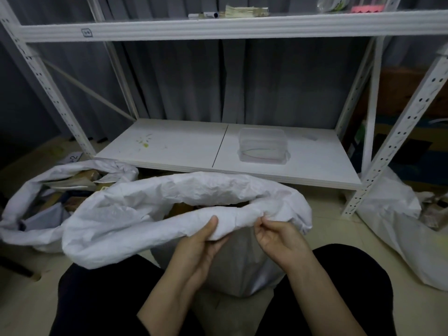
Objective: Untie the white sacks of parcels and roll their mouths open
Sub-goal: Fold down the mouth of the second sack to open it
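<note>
Boxed "3" label (86, 32) on shelf beam (242, 26)

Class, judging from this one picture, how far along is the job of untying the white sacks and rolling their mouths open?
Done: the left sack lies open, rim rolled, parcels showing. In hand: the left hand and right hand grip the near rim of the middle sack. Left: the right sack, its mouth not clearly rolled.

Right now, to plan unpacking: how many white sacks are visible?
3: centre sack, held at its rim; left sack, open; right sack, beside the rack. More may be hidden.
</note>
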